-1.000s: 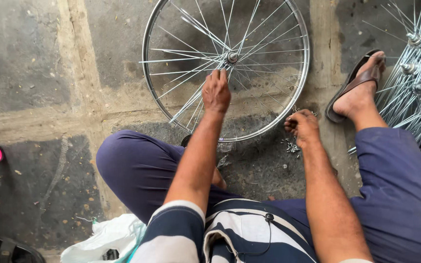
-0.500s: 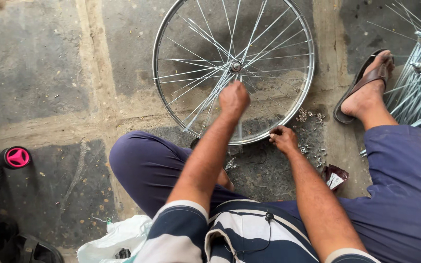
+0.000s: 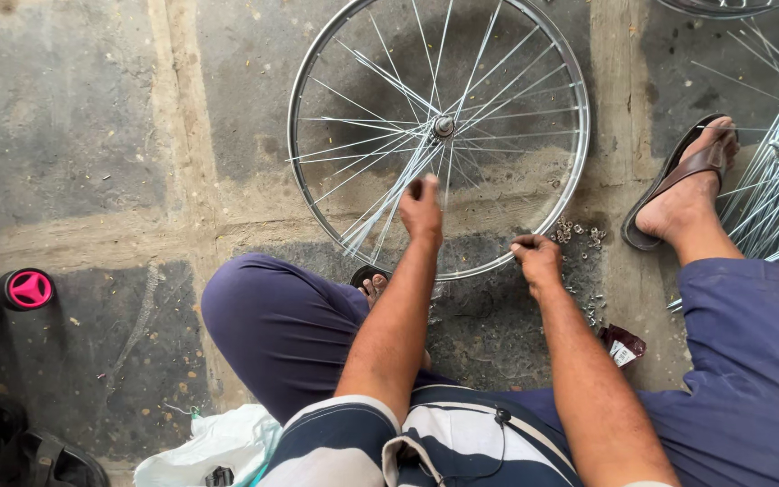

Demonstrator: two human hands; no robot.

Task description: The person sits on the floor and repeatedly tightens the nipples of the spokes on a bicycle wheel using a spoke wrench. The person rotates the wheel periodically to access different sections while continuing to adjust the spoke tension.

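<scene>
Flat on the floor, the wheel lies under both hands, left among spokes, right at rim.

A silver spoked bicycle wheel lies flat on the stone floor, its hub at centre.

Soft, even daylight falls on the concrete floor; shadows are faint, the wheel rim glints mildly, focus is sharp, and the edges bend slightly.
</scene>
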